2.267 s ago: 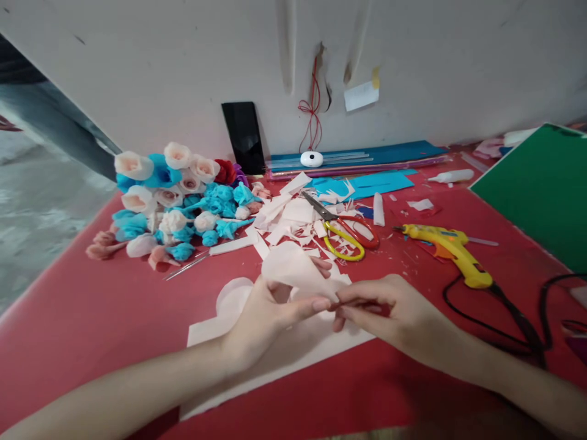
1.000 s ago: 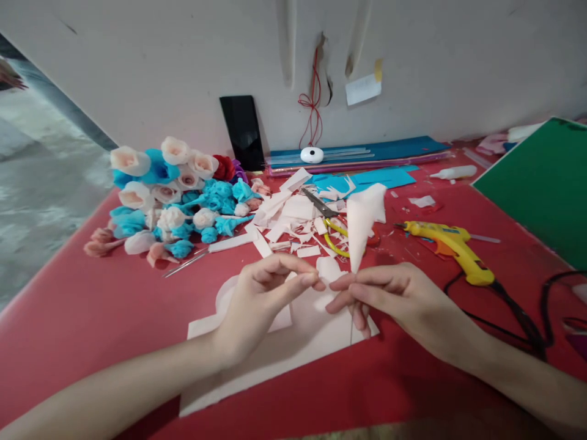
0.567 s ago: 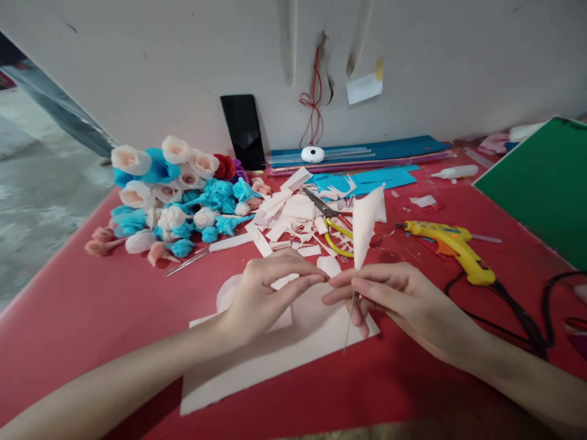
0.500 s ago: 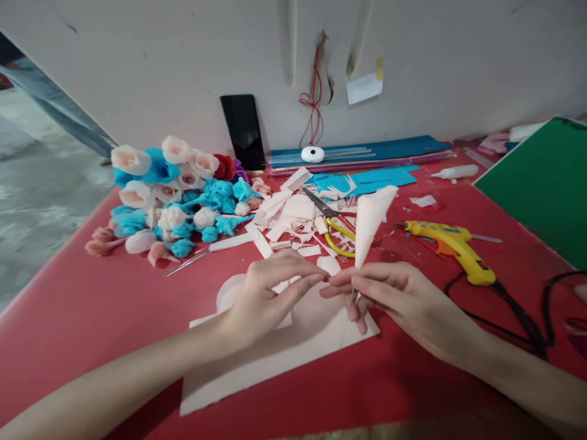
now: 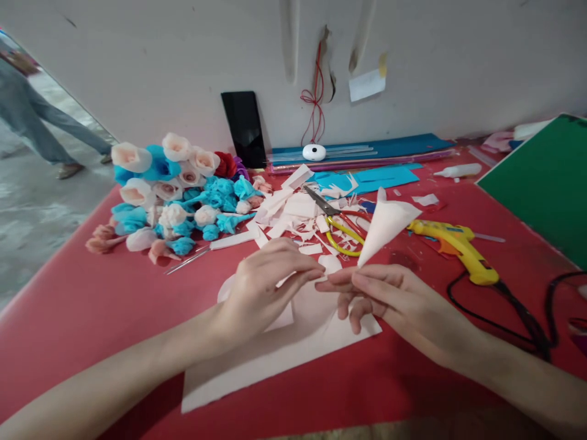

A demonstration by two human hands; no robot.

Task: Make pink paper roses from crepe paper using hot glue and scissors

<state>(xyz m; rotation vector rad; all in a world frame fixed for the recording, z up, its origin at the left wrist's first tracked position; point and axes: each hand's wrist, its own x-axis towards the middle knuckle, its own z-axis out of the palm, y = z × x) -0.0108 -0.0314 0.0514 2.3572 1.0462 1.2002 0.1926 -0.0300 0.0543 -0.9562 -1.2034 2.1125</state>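
Thumb and fingers of my right hand (image 5: 403,296) pinch the narrow base of a pale pink paper cone flower (image 5: 387,226), whose wide end leans up to the right. Close to its fingertips, my left hand (image 5: 259,290) has its thumb and index finger pressed together. Anything between them is too small to make out. Under both hands lies a pale paper sheet (image 5: 243,379), with a rounded paper piece (image 5: 330,264) and other cut pieces on it. Scissors (image 5: 342,235) with red and yellow handles rest among paper scraps (image 5: 293,208) beyond.
Finished paper flowers (image 5: 169,195) in white, blue and pink are heaped at the left. A yellow glue gun (image 5: 458,244) with a black cable lies at the right, near a green board (image 5: 541,183). A black phone (image 5: 244,129) leans on the wall. A person's legs (image 5: 41,110) show at far left.
The paper cone has tipped to the right and turned in my right hand. My left hand keeps its pinch nearby. A person's legs have come further into view at the upper left.
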